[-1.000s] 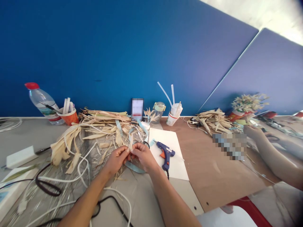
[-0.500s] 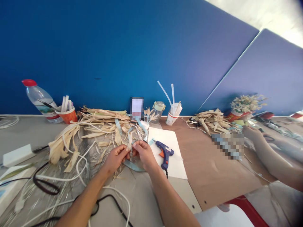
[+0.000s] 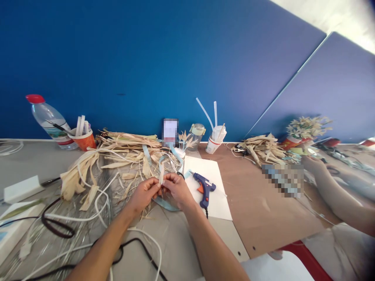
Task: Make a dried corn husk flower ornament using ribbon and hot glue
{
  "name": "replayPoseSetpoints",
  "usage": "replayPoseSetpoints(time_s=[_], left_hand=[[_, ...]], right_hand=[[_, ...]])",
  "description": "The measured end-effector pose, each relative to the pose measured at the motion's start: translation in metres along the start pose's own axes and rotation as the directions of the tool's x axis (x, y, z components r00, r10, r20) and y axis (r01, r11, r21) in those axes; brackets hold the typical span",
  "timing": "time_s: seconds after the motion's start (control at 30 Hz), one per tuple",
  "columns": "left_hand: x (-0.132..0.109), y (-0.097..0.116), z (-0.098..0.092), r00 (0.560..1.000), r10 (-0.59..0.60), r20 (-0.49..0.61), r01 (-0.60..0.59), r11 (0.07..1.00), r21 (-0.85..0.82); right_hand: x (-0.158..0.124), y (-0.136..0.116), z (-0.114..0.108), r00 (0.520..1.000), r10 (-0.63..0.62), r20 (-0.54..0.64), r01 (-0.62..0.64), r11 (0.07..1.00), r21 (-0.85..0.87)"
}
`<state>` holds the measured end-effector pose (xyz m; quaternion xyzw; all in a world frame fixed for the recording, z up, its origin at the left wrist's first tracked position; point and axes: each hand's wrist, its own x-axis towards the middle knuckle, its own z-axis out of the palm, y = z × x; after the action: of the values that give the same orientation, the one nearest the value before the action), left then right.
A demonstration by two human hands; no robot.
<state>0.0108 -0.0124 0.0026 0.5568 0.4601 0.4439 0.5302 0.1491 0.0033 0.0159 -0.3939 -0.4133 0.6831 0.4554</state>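
Observation:
My left hand (image 3: 142,196) and my right hand (image 3: 175,189) meet over the table's middle, fingertips pinched together on a small dried husk strip (image 3: 161,174) that stands up between them. A pale blue ribbon (image 3: 164,204) curls under my right hand. Just behind lies a heap of dried corn husks (image 3: 123,156). To the right of my right hand, a blue glue gun (image 3: 204,187) rests on a white paper sheet (image 3: 211,171).
White and black cables (image 3: 88,218) loop at the left front. At the back stand a water bottle (image 3: 48,121), an orange cup (image 3: 84,139) and a white cup with glue sticks (image 3: 215,140). Another person's arm (image 3: 336,195) works at the right, near more husks (image 3: 263,150).
My hands stay pinched on the husk strip and have barely shifted. The view has drifted slightly.

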Motion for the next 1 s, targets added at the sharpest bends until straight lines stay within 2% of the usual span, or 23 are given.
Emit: replayPoseSetpoints(time_s=[0.2, 0.43, 0.63, 0.8, 1.0], left_hand=[[-0.0004, 0.0004, 0.0000, 1.000, -0.015, -0.001, 0.015, 1.000, 0.015], [-0.0010, 0.0011, 0.0011, 1.000, -0.013, -0.002, 0.013, 1.000, -0.002], [-0.0010, -0.0028, 0.0001, 1.000, -0.015, 0.013, 0.015, 0.999, -0.051], [-0.0013, -0.0077, -0.0025, 0.999, -0.002, 0.044, 0.009, 0.987, -0.158], [-0.0025, 0.0002, -0.0002, 0.999, -0.036, -0.037, 0.032, 0.994, -0.103]], right_hand=[[0.0009, 0.0013, 0.0006, 0.999, -0.042, -0.004, 0.042, 0.998, -0.042], [0.0037, 0.0060, -0.0011, 0.994, -0.102, 0.044, 0.105, 0.993, -0.052], [0.0031, 0.0042, -0.0001, 0.986, -0.119, 0.117, 0.124, 0.992, -0.029], [0.0027, 0.0038, 0.0002, 0.984, -0.094, 0.153, 0.095, 0.995, 0.004], [0.0035, 0.0055, -0.0010, 0.989, -0.108, 0.104, 0.110, 0.994, -0.010]])
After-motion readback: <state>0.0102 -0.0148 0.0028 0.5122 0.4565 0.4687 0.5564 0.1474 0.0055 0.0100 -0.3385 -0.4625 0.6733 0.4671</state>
